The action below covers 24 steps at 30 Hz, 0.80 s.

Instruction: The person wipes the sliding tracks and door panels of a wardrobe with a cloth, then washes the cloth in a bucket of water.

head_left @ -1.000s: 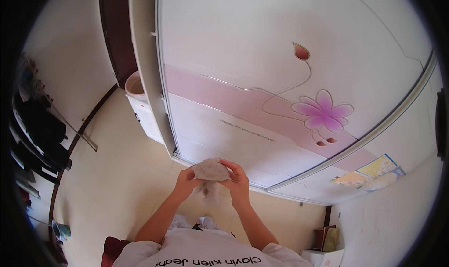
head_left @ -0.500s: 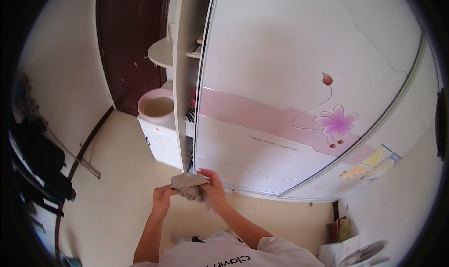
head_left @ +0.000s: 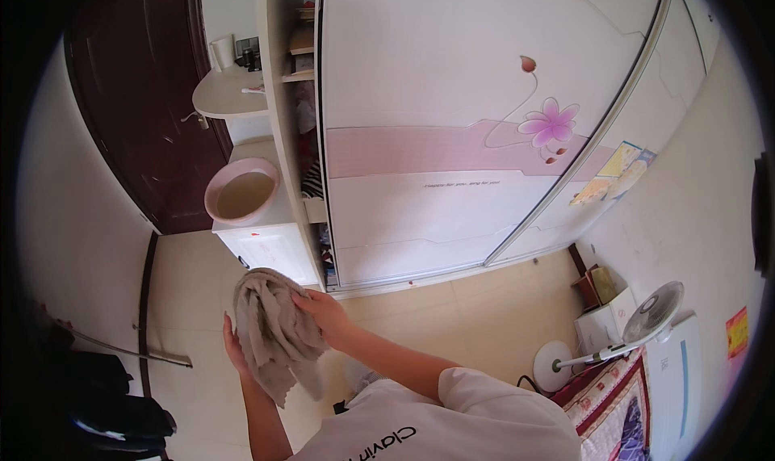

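A crumpled grey-brown cloth (head_left: 274,324) hangs in loose folds in front of me, its lower corner drooping. My right hand (head_left: 323,314) grips its right side, with the thumb on top of the fabric. Along the left edge, my left hand (head_left: 235,349) cradles the cloth from the side; its palm and part of its fingers are hidden behind the folds.
Ahead stands a wardrobe with a white and pink sliding door (head_left: 436,150). At its left are open shelves and a low white cabinet (head_left: 270,253) bearing a pink basin (head_left: 241,191). A dark red door (head_left: 149,98) is far left; a standing fan (head_left: 650,312) is at right.
The cloth has gone from a small bunch to a wider, hanging spread and shifted left. Both hands moved left with it. The whole view has turned and shifted, bringing the fan fully into sight.
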Motion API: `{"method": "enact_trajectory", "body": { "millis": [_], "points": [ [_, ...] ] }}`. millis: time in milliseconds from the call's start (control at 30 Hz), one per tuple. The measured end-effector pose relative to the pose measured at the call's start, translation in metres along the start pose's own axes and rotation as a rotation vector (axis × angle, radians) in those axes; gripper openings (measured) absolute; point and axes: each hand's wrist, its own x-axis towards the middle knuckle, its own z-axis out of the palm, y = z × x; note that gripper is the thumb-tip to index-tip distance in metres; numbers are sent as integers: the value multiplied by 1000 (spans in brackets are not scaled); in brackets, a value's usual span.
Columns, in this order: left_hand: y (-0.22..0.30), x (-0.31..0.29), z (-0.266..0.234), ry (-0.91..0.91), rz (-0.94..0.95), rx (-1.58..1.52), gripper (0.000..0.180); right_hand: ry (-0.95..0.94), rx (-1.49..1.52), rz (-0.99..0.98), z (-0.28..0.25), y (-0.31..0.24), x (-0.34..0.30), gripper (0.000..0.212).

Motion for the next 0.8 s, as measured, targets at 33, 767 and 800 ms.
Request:
{"method": "enact_trajectory", "body": {
  "millis": [33,767,800],
  "points": [
    [6,7,-8,-134,-23,58,63,-127,76,-25,2,3,13,31],
    [242,160,-60,150,445,455,34,-416,68,-4,180,-18,221,46],
    [250,177,-54,135,417,457,34,-353,64,-92,174,-14,231,49]
  ]
}}
